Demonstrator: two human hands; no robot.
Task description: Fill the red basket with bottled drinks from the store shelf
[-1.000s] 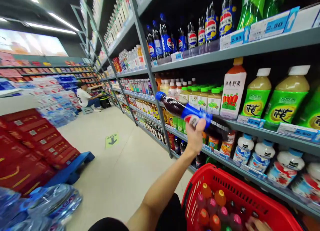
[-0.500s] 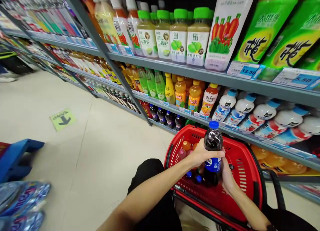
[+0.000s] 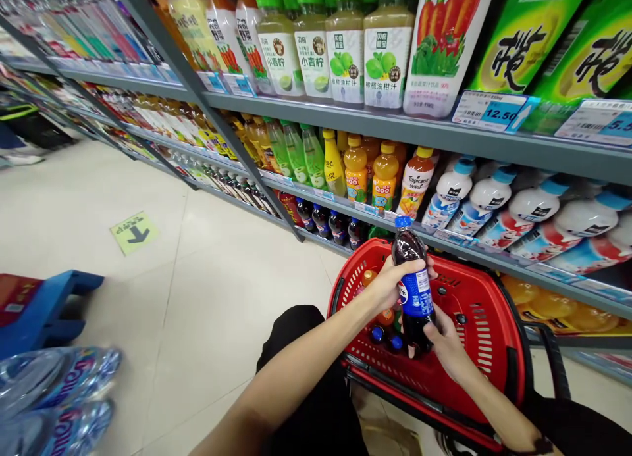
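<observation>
Just right of the frame's centre, both hands hold one dark cola bottle with a blue cap and blue label [image 3: 413, 288], upright and slightly tilted, above the red plastic shopping basket [image 3: 488, 331]. The left hand [image 3: 390, 285] is curled around the bottle's shoulder and upper label; the right hand [image 3: 447, 344] is wrapped around its lower part, fingers closed from below. Neither hand has anything else in it.

What could go wrong, as I judge it: the bottle is smooth and rounded, and could slide through if either grip slackens. It would then drop onto the small bottles with orange, pink and blue caps [image 3: 388, 324] packed in the basket's lower left corner. Those caps leave an uneven floor, so a bottle set upright among them may tip over. The basket stands just in front of the bottom grey metal shelf [image 3: 444, 137] unit, so a wide swing could knock the white yoghurt-drink bottles with blue caps [image 3: 494, 202] at mid-right.

Counted: one cola bottle in hand, one basket, two hands. About five or six caps show in the basket; others are hidden. One green arrow sticker [image 3: 134, 232] lies on the floor at mid-left, and one blue plastic pallet [image 3: 49, 304] sits at the left edge.
</observation>
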